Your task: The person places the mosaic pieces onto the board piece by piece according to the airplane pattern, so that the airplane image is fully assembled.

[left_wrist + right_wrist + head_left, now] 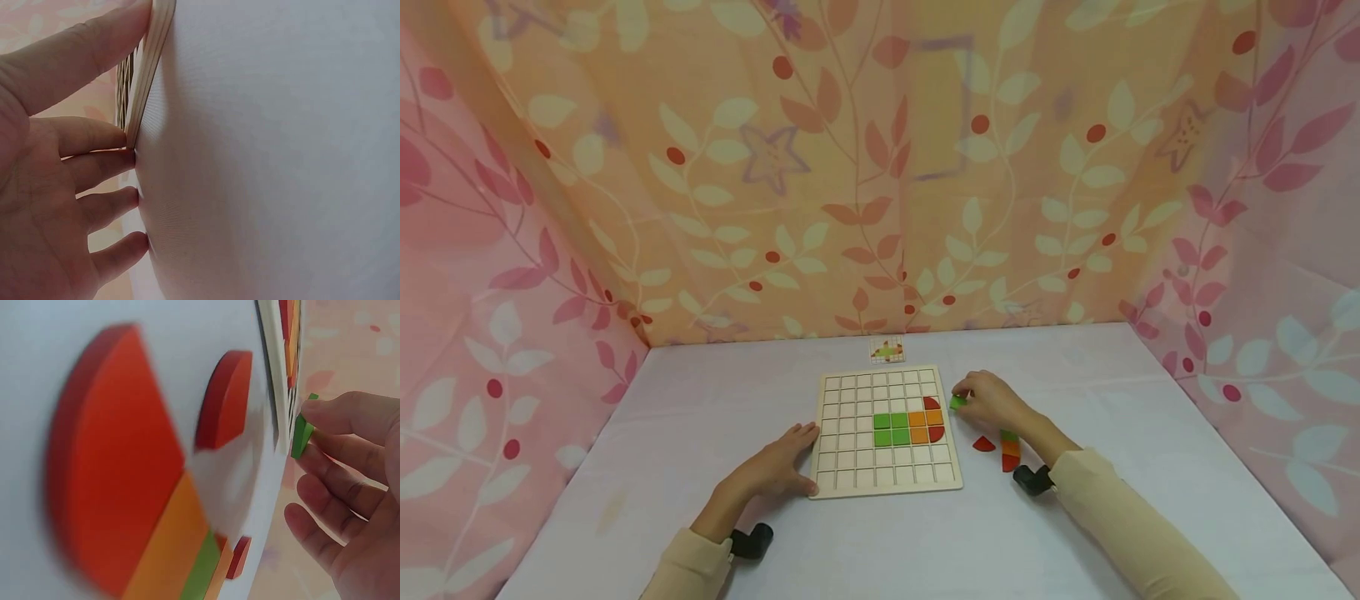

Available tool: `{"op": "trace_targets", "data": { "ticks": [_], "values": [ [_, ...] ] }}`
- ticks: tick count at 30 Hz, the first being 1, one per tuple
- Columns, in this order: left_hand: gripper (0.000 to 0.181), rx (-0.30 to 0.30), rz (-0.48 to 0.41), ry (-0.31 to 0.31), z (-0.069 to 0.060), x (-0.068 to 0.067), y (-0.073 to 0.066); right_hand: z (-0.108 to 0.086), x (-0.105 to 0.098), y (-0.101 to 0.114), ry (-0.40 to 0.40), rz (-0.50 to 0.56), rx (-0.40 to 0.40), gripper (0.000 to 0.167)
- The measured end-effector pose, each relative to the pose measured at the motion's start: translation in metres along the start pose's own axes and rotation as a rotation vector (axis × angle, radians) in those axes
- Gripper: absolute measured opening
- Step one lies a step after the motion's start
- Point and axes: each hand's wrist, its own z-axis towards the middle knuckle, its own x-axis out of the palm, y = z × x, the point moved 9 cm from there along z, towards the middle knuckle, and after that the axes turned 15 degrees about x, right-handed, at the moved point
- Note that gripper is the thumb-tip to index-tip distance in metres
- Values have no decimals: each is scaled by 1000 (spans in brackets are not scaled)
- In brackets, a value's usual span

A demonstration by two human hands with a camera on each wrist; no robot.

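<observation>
A square wooden grid board (846, 458) lies on the table. In its right half sit several green squares (891, 429), orange squares (918, 435) and red quarter-round pieces (932, 403). My left hand (771, 462) rests at the board's left edge, thumb on the near corner, the fingers fairly straight in the left wrist view. Just off the board's right edge, my right hand (996, 400) pinches a green block (304, 432) between thumb and fingertips. The block is held above the table, and its full shape is partly hidden.
Beside my right wrist lie loose pieces: a red quarter-round piece (983, 444) on its own, and a row of green, orange and red pieces (1011, 463). A small pattern card (887, 350) lies behind the board. Patterned cloth (865, 167) encloses the table's back and sides.
</observation>
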Motion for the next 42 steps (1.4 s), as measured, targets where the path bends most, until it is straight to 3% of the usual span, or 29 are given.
{"op": "trace_targets", "data": {
  "ticks": [15, 26, 42],
  "values": [
    [98, 2, 6, 3, 1, 0, 3, 9, 8, 41, 12, 22, -104, 27],
    [99, -3, 4, 6, 1, 0, 2, 17, 20, 69, 62, 9, -130, 26],
    [98, 1, 12, 12, 2, -1, 0, 17, 41, 113, 60, -25, -274, 24]
  ]
}}
